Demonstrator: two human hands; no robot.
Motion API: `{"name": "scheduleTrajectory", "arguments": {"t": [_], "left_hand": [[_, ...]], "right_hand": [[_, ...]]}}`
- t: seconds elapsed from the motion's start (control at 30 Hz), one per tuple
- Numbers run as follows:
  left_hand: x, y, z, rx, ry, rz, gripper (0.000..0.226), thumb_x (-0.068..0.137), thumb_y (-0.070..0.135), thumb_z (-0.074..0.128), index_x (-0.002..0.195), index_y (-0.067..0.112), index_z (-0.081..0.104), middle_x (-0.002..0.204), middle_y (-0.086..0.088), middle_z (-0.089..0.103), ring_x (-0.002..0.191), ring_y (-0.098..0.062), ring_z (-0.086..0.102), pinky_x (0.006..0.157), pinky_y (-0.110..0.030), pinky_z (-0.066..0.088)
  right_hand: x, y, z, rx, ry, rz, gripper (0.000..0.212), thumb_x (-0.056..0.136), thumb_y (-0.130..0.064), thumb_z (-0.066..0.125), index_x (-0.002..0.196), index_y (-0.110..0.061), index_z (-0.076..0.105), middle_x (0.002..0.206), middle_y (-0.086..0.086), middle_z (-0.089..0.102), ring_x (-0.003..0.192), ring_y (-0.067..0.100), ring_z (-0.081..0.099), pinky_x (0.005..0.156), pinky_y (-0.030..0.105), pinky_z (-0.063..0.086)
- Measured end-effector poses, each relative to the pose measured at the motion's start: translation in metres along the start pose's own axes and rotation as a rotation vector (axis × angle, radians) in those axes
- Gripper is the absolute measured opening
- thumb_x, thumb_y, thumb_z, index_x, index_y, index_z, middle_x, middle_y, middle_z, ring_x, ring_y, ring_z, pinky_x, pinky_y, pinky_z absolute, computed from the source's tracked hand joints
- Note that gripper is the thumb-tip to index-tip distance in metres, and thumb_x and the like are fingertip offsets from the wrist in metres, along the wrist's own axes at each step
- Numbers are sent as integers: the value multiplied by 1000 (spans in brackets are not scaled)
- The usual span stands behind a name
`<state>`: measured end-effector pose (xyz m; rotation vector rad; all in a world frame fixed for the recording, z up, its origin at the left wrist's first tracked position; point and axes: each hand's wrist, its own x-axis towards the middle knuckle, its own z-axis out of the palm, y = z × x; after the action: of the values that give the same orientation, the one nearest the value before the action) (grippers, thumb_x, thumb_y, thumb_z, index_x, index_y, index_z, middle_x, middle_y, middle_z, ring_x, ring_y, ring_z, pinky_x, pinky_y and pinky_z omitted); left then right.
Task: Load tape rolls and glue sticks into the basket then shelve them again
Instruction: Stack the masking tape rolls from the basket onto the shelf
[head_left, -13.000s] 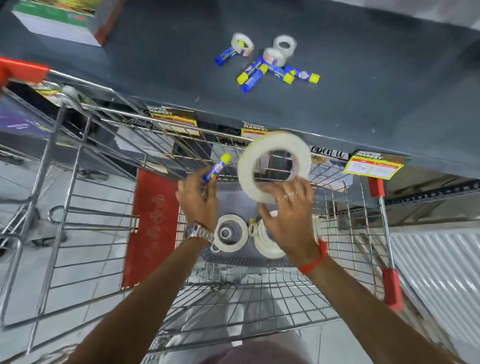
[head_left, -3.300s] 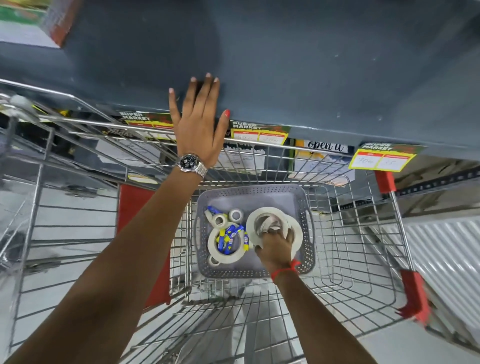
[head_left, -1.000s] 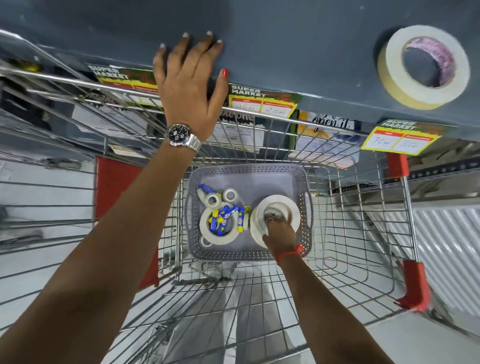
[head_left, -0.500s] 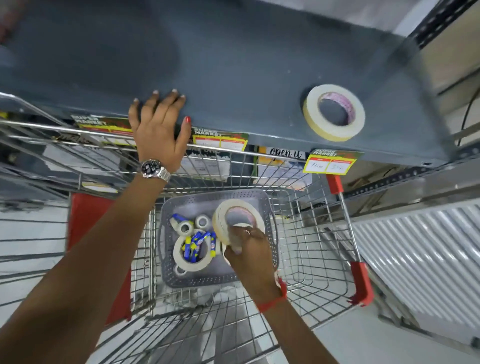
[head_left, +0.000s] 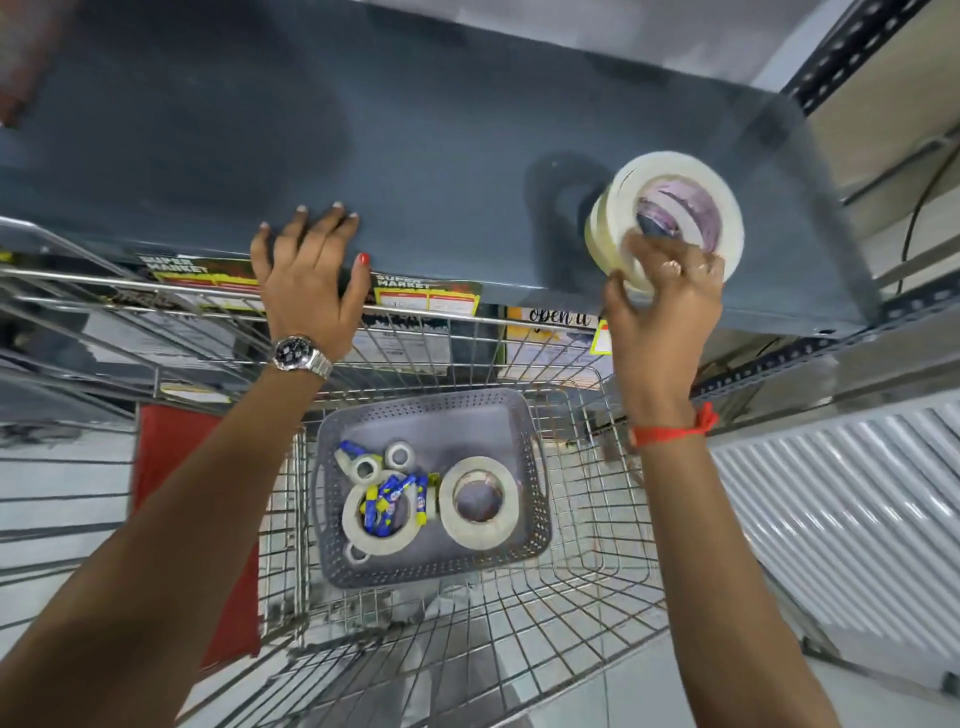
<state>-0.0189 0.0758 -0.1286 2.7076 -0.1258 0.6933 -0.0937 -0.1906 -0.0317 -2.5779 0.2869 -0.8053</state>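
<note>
My right hand (head_left: 667, 306) grips a large cream tape roll (head_left: 727, 208) over the right part of the dark shelf (head_left: 415, 130). It sits on or just above another large roll (head_left: 602, 236) lying there. My left hand (head_left: 309, 270) lies flat, fingers spread, on the shelf's front edge. Below, the grey perforated basket (head_left: 519, 415) in the trolley holds a large tape roll (head_left: 480, 501), a second one (head_left: 356, 530) with blue and yellow glue sticks (head_left: 387, 499) across it, and small tape rolls (head_left: 366, 467).
The wire trolley (head_left: 597, 587) stands against the shelf, with a red flap (head_left: 171, 467) on its left. Yellow price labels (head_left: 426, 296) line the shelf edge. A corrugated metal panel (head_left: 831, 493) and a perforated upright (head_left: 841, 57) are on the right.
My right hand has lifted a large tape roll out of the basket and carried it up to the shelf, onto the roll lying there. My left hand stays on the shelf edge.
</note>
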Motion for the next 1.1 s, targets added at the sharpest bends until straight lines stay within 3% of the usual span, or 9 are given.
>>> {"name": "scheduleTrajectory", "arguments": {"t": [0.17,0.3,0.5,0.6,0.7,0.8,0.87,1.0,1.1], "left_hand": [[0,-2,3,4,24,11,46,92,44,30,126,24,54,132,6,56,128,-20,41,109,-36,15],[0,-2,5,6,40,10,46,92,44,30,126,23,54,132,6,56,128,-21,42,109,-40,16],[0,-2,6,3,89,19,44,91,42,33,123,23,57,129,7,57,126,-20,44,109,-39,17],[0,-2,8,12,106,16,43,91,42,35,122,23,58,128,8,58,125,-20,45,108,-38,18],[0,-3,10,9,130,24,42,91,42,36,122,24,58,128,9,58,124,-20,46,108,-36,17],[0,-6,13,4,146,29,41,91,41,37,121,24,59,127,9,59,123,-20,47,108,-36,18],[-1,-7,13,21,147,33,40,91,41,38,122,25,58,127,10,59,123,-19,47,108,-37,19],[1,-9,17,35,178,59,39,91,39,39,121,24,60,125,9,60,121,-20,50,106,-35,19],[1,-9,18,46,189,64,41,91,40,37,120,24,60,124,9,61,120,-20,50,105,-35,19]], "right_hand": [[29,19,21,-114,-174,-11,42,78,-3,56,119,-9,62,121,23,57,120,39,43,101,35,36],[30,25,30,-134,-211,1,42,82,-3,55,123,-10,59,124,22,55,122,38,42,99,36,37],[14,20,33,-36,-100,17,48,82,-11,60,130,-10,51,130,20,50,118,37,43,100,34,35],[-31,9,40,52,-14,-45,31,80,-6,60,111,-4,61,111,20,60,106,29,47,89,29,35],[-104,9,70,19,-366,-5,16,80,-6,58,93,-9,68,95,15,66,91,29,58,76,24,38],[-176,30,109,-164,-980,54,23,81,-19,58,101,-9,65,103,14,67,97,29,61,80,33,50],[-211,45,127,-206,-1225,140,32,81,-26,62,106,-6,61,110,15,65,105,31,58,83,34,49],[-252,62,145,-370,-1417,67,54,83,-29,64,130,-12,45,133,14,52,123,31,47,99,38,40],[-261,64,149,-441,-1319,-35,38,86,-12,52,123,-10,53,128,13,57,123,31,46,102,39,37]]}}
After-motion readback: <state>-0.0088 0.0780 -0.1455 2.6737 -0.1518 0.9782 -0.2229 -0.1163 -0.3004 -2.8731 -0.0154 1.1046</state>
